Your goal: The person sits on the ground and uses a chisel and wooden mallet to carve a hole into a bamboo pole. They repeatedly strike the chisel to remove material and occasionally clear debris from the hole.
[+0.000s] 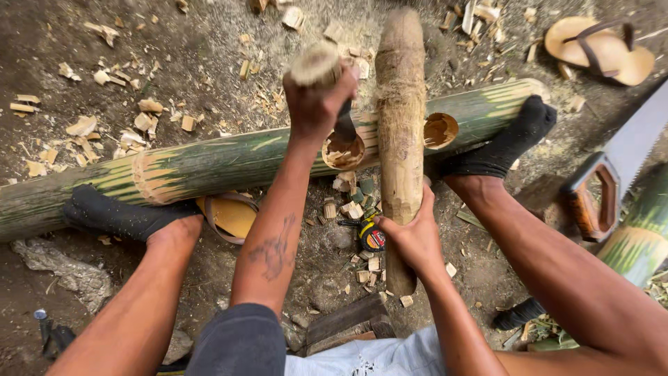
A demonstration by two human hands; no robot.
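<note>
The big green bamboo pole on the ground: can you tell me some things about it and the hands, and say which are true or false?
1. The long green bamboo pole has two round holes cut in it. True.
2. The right hand grips a thick wooden stick lying across the pole. True.
3. The left hand is empty. False: it grips a chisel-like tool with a round wooden handle at the nearer hole.
4. Bare feet press on the pole. False: the feet wear black socks.
5. The hand saw with a brown handle is cutting the pole. False: it lies untouched on the ground, at the right.
</note>
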